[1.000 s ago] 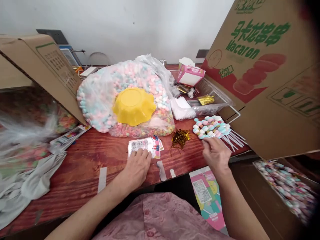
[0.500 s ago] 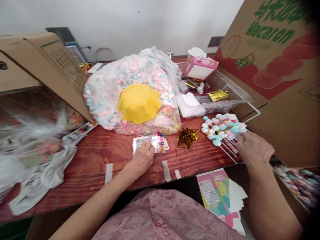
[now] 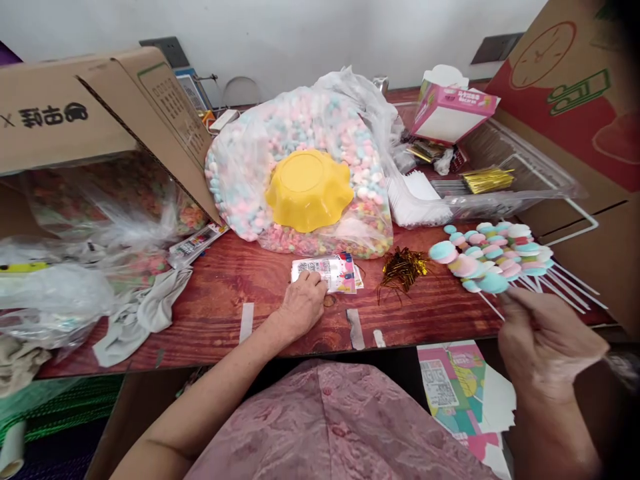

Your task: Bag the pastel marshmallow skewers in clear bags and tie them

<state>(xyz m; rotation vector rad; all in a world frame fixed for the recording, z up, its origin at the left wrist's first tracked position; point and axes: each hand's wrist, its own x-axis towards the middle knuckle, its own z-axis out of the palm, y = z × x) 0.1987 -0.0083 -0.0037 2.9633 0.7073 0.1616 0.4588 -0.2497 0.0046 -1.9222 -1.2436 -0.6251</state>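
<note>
My left hand [image 3: 301, 303] rests on the red wooden table [image 3: 225, 293], its fingers pressing on a small stack of printed packets [image 3: 327, 272]. My right hand [image 3: 545, 337] grips the white stick of one marshmallow skewer [image 3: 463, 263] and holds it lifted off the table. The skewer carries blue, pink and yellow pieces. Behind it lies a pile of similar skewers [image 3: 510, 247]. A tuft of gold twist ties [image 3: 401, 265] sits between the packets and the skewers.
A big clear bag of pastel marshmallows [image 3: 280, 140] with a yellow bowl [image 3: 307, 189] on top stands mid-table. Open cardboard boxes flank it left [image 3: 100, 113] and right [image 3: 575, 113]. A pink carton [image 3: 453, 110], a clear tray [image 3: 505, 180] and crumpled plastic [image 3: 60, 293] lie around.
My right hand went from the skewer pile's near edge to its sticks, took hold of one skewer and raised it toward me. The left hand stayed on the packets. The view shifted left.
</note>
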